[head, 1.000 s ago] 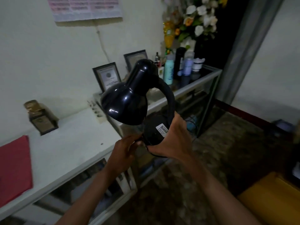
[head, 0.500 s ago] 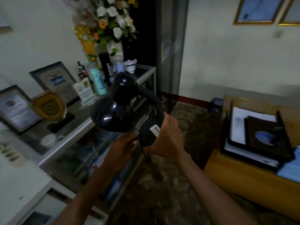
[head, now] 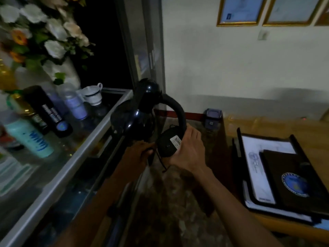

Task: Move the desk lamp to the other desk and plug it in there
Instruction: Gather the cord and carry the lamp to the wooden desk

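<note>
The black desk lamp (head: 137,114) hangs in the air at the centre of the view, its shade tipped left and its curved neck arching right. My right hand (head: 189,152) grips the round base (head: 165,145), whose underside with a white sticker faces me. My left hand (head: 142,154) is closed on the lamp's black cord (head: 161,162) just below the base; the plug is hidden. A wooden desk (head: 267,125) stands at the right.
A glass display counter (head: 74,150) runs along the left with bottles, a cup and a flower vase (head: 62,72) on it. On the wooden desk lie a paper tray and a dark folder (head: 292,177). A patterned floor lies between them. A wall switch (head: 263,35) sits under framed certificates.
The view has swung right from the white desk past the glass counter. The wooden desk has come closer. Both hands keep the same hold on the lamp.
</note>
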